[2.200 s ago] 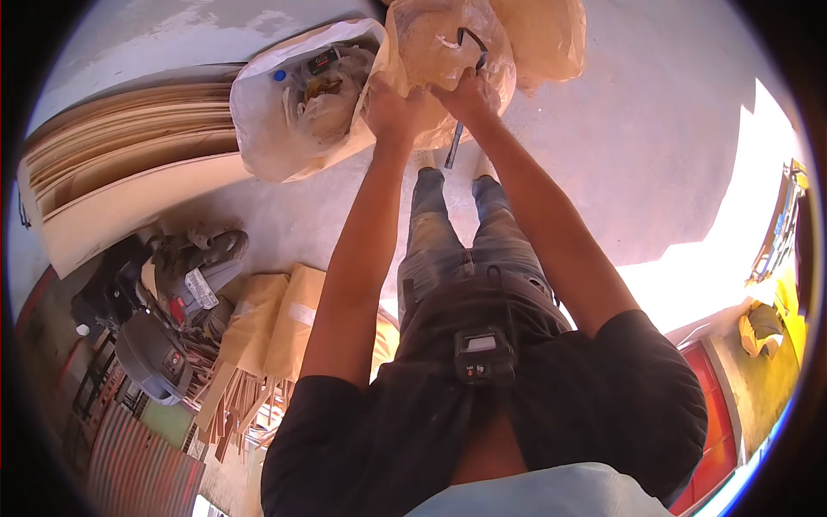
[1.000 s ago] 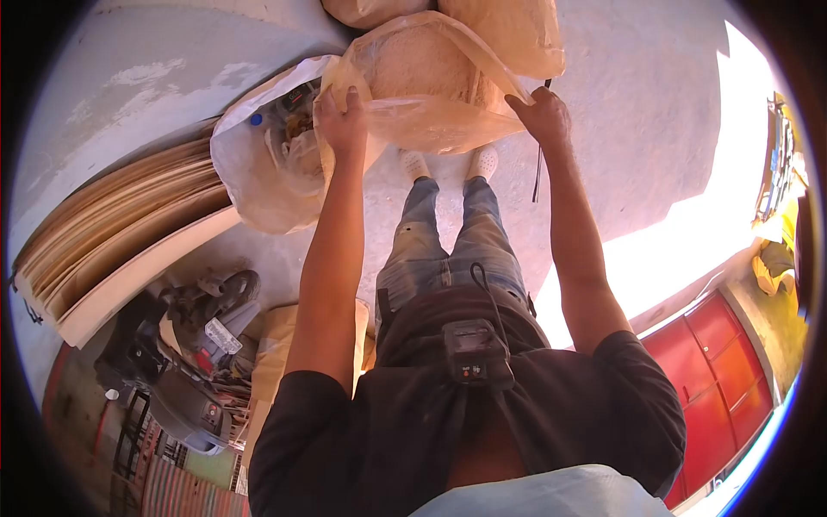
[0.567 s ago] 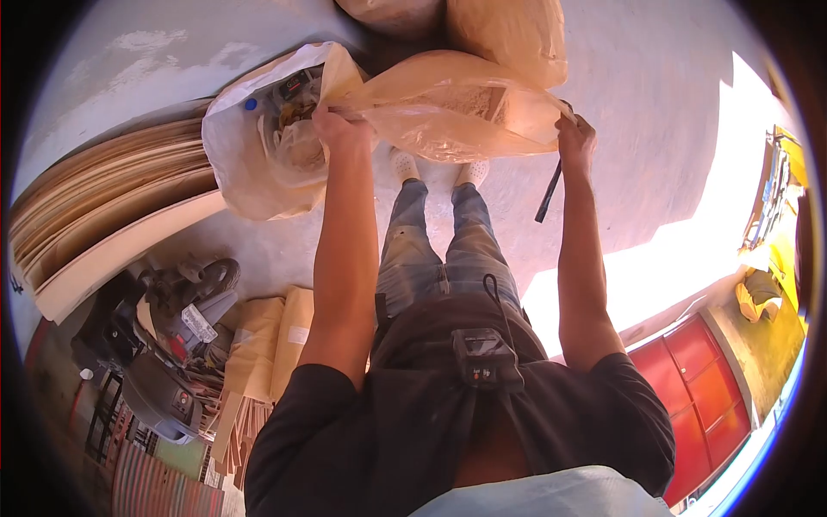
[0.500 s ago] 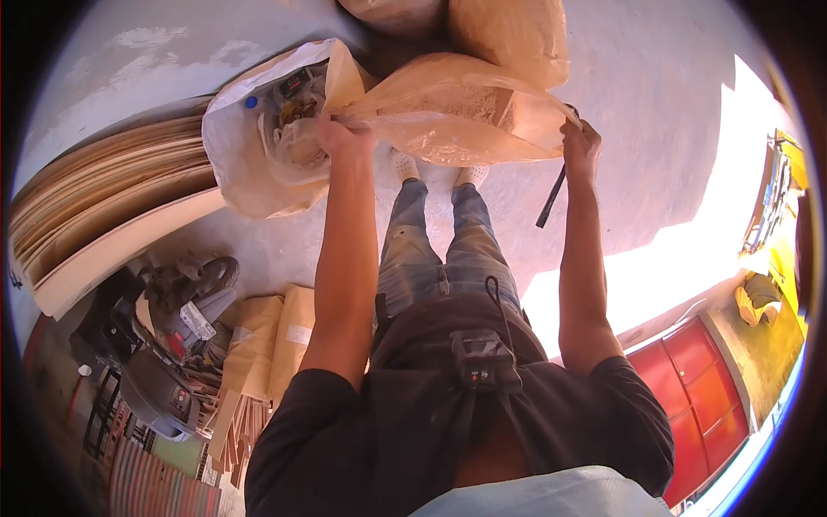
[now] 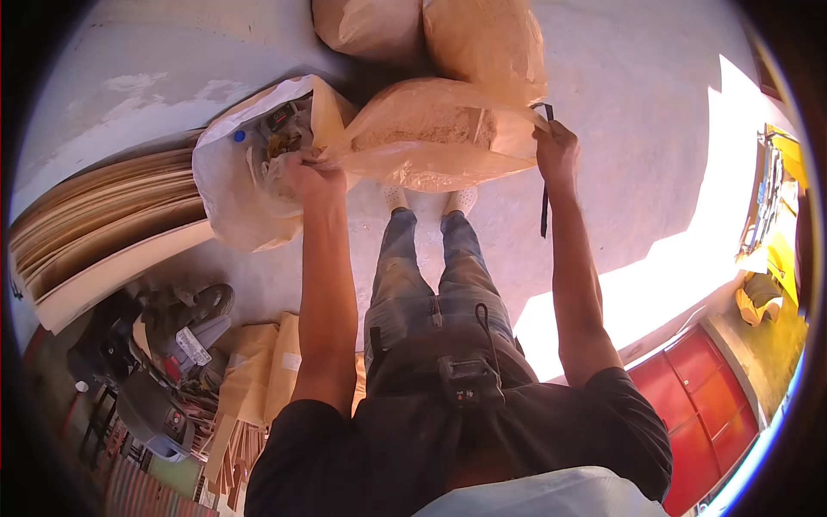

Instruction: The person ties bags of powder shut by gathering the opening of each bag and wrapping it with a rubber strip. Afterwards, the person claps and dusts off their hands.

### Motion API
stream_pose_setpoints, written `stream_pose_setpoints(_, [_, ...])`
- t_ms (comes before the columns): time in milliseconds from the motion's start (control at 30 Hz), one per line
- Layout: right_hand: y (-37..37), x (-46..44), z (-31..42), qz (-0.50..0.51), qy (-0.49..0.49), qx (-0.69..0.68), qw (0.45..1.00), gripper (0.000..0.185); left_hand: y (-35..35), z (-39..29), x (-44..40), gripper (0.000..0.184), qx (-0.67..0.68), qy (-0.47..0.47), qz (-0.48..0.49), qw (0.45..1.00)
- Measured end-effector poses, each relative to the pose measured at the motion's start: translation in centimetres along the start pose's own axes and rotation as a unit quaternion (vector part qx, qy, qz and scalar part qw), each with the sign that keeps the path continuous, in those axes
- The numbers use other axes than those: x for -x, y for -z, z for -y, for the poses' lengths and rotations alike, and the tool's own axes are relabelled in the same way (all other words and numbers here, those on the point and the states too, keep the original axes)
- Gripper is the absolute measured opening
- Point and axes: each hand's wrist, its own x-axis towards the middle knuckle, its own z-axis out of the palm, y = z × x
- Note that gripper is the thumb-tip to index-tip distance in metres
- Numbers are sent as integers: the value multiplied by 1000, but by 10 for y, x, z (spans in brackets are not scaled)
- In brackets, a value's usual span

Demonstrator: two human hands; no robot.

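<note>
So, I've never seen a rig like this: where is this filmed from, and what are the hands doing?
There's no machine: these are a person's own bare hands. Every picture comes from one camera worn on the head, looking down past the chest to the feet.

The left hand and right hand hold opposite sides of an open plastic bag's mouth, with brownish, powdery-looking contents inside. A thin dark strip hangs by the right hand.

On the floor nearby are a whitish bag of mixed items and two bulging bags.
</note>
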Motion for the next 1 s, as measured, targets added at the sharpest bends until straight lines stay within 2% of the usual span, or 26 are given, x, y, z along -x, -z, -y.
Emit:
stream_pose_setpoints(33, [0,2,-3,13,3,27,1000,25,-7,4,9,21,5,2,-24,1000])
stream_pose_setpoints(67, [0,5,-11,-7,0,-30,1000,25,1,7,2,21,4,6,-31,999])
stream_pose_setpoints(100, [-3,0,-16,-4,3,-29,1000,25,11,4,-13,25,2,-7,-41,999])
stream_pose_setpoints(233, [-4,-19,-21,-19,41,32,998,25,4,2,-21,34,-19,1,-47,999])
stream_pose_setpoints(367, [-2,-18,-36,3,36,63,997,27,1,3,-24,28,-58,-25,-81,995])
stream_pose_setpoints(433, [-1,-13,-43,-12,101,91,991,27,12,-6,-24,19,-124,-58,-99,986])
stream_pose_setpoints(467, [0,-15,-45,-5,121,115,986,19,17,-11,-21,19,-127,-62,-103,985])
stream_pose_setpoints(533, [2,-18,-45,-3,154,110,982,17,13,-20,-9,15,-324,-188,-12,927])
stream_pose_setpoints(567, [3,-18,-46,-4,189,109,976,16,12,-21,-3,15,-327,-187,-11,926])
stream_pose_setpoints(600, [5,-22,-51,8,213,105,971,15,3,-19,11,19,-440,-315,81,837])
stream_pose_setpoints(633, [6,-22,-52,8,211,106,972,15,-8,-15,23,24,-532,-429,170,709])
stream_pose_setpoints(700, [8,-20,-52,2,250,104,963,13,-48,6,54,43,-595,-499,291,559])
stream_pose_setpoints(767, [8,-21,-53,4,258,101,961,12,-71,36,82,64,-669,-476,366,438])
stream_pose_setpoints(800, [8,-21,-54,5,266,99,959,12,-69,53,84,64,-669,-476,367,438])
stream_pose_setpoints(867, [9,-19,-52,1,266,100,959,13,-55,88,68,79,-771,-394,407,290])
stream_pose_setpoints(900, [10,-18,-51,-3,268,101,958,13,-45,96,59,79,-771,-394,408,291])
stream_pose_setpoints(967, [12,-15,-46,2,261,110,959,14,-29,112,44,76,-783,-435,378,236])
stream_pose_setpoints(1000, [12,-15,-48,8,255,117,960,15,-27,115,40,76,-783,-433,379,236])
